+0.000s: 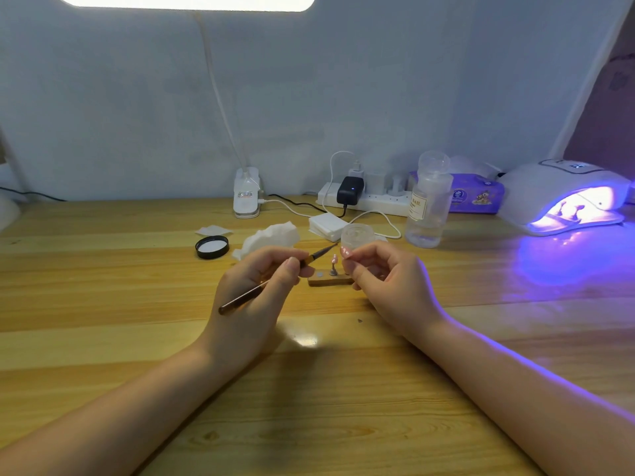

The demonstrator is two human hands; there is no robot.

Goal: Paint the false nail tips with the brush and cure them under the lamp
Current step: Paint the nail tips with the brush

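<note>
Mid-task: the left hand (264,283) pinches the brush (275,281), the right hand (381,280) fingers curl around a pink nail tip (345,251) above the wooden stand (330,280); other tips apparently already cure under the lit lamp (567,197).

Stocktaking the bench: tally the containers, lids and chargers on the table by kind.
Clear plastic pump bottle: 1
Small clear round jar: 1
Black round lid with white liner: 1
Purple tissue pack: 1
Black plug-in adapter: 1
White plug-in charger: 1
Total: 6
</note>
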